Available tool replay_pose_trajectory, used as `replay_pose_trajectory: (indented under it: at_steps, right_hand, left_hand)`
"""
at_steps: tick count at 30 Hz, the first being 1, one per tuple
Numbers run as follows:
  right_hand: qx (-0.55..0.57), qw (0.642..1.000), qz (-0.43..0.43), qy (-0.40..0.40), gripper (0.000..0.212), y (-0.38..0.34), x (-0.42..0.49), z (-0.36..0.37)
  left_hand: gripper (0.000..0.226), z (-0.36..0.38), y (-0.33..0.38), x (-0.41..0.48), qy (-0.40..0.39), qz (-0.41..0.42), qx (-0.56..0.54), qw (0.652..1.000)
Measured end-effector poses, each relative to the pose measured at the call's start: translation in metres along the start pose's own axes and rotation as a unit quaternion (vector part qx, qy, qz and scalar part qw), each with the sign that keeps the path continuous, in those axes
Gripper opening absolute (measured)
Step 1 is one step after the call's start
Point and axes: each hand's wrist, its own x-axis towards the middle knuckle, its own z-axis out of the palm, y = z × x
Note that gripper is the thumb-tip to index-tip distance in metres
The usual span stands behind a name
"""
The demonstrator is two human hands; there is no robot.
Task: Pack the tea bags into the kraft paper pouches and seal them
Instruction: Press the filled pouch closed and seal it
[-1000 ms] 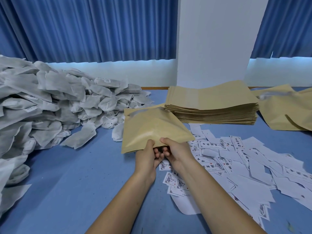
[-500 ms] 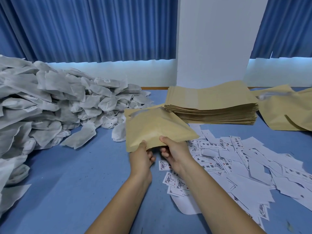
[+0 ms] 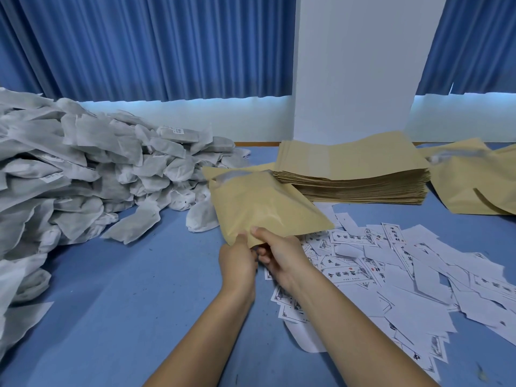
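A kraft paper pouch is held up over the middle of the blue table, tilted, with its near edge toward me. My left hand pinches that near edge from the left. My right hand grips the same edge just beside it, thumb on top. A big heap of white tea bags fills the left side of the table. A thick stack of flat kraft pouches lies behind the held pouch, to the right.
Several kraft pouches lie loose at the far right. Printed white paper labels are scattered over the right half of the table. A white pillar and blue curtains stand behind the table.
Both hands have slid the pouch slightly right and away, and the pouch has turned a little. The hands now grip closer together on its near edge.
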Motion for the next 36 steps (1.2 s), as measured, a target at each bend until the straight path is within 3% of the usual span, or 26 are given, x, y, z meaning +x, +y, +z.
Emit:
replay_pose_trajectory:
  at_steps: [6, 11, 25, 29, 33, 36]
  right_hand:
    - [-0.023, 1.0, 0.007, 0.003, 0.008, -0.005, 0.005, -0.001]
    - [0.035, 0.999, 0.013, 0.029, 0.012, -0.015, 0.012, -0.01]
    - [0.071, 0.996, 0.03, 0.055, 0.012, -0.025, 0.021, -0.026]
    - [0.063, 0.995, 0.014, 0.078, 0.02, -0.033, 0.022, -0.036]
    - [0.066, 0.996, 0.038, 0.041, 0.011, -0.037, 0.021, -0.038]
    - [0.066, 0.994, 0.001, 0.087, 0.009, -0.043, 0.023, -0.046]
  left_hand:
    - [0.037, -0.001, 0.005, -0.001, -0.037, -0.023, -0.009, 0.999]
    - [0.033, -0.004, 0.01, 0.001, -0.009, -0.026, -0.01, 1.0]
    - [0.027, -0.007, 0.015, 0.002, -0.008, -0.046, -0.045, 0.998]
    - [0.025, -0.009, 0.019, 0.003, 0.0, -0.044, -0.07, 0.997]
    - [0.027, -0.009, 0.021, 0.003, 0.014, -0.021, -0.07, 0.997]
    - [0.028, -0.014, 0.024, 0.004, 0.023, -0.01, -0.089, 0.996]
